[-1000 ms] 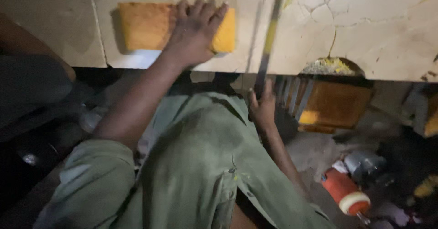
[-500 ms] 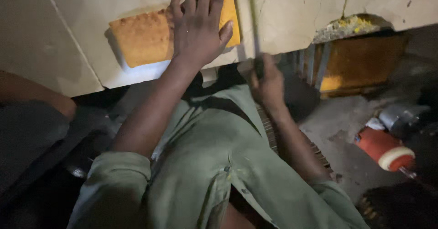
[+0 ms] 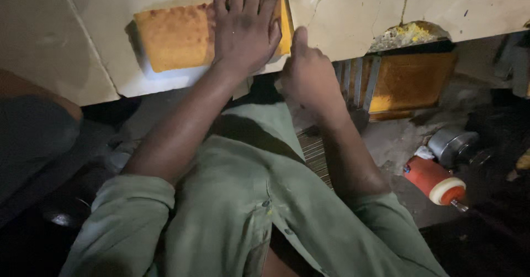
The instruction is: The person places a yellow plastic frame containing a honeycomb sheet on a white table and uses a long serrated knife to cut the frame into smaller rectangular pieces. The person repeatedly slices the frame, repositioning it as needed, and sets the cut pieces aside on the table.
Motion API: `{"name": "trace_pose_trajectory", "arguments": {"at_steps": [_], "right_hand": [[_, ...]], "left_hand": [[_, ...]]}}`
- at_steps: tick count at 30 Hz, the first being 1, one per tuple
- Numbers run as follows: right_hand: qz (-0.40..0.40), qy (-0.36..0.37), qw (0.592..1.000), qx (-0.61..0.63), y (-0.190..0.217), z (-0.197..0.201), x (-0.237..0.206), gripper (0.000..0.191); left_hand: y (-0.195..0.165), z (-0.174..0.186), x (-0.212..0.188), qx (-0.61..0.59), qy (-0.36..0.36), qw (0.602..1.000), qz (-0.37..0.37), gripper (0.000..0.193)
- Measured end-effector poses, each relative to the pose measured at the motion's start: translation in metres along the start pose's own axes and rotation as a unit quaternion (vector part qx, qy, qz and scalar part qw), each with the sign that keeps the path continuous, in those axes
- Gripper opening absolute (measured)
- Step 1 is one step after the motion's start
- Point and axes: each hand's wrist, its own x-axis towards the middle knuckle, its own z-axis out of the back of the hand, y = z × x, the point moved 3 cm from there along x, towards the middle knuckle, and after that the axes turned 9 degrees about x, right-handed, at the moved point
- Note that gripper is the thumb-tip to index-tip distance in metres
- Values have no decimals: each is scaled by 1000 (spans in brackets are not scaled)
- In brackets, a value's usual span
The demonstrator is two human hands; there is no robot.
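- Up at the far edge of the scene, the left hand (image 3: 245, 31) lies flat on an orange sponge (image 3: 174, 37), fingers spread and pressing down, not clamped on it.
- That sponge sits on a pale stone slab (image 3: 353, 12), left of a dark seam.
- Just to the right, the right hand (image 3: 310, 72) rests in a loose fist against the slab's near edge, thumb up; whether that grip holds anything I cannot tell.
- Green sleeves fill the near view.
- Down right on the floor lies a red and white roller (image 3: 436, 182), near a metal can (image 3: 451, 144).
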Motion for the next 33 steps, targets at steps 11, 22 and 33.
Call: {"name": "trace_pose_trajectory", "arguments": {"at_steps": [11,22,33], "right_hand": [[-68,47,997,12,-12,-20,-84,68],[-109,44,993,33,-43,-65,-36,67],[-95,91,991,33,36,-3,-58,99]], "left_hand": [[-3,-1,5,-9,33,999,11,55],[0,3,4,-33,41,999,0,61],[4,-12,-2,3,38,999,9,68]]}}
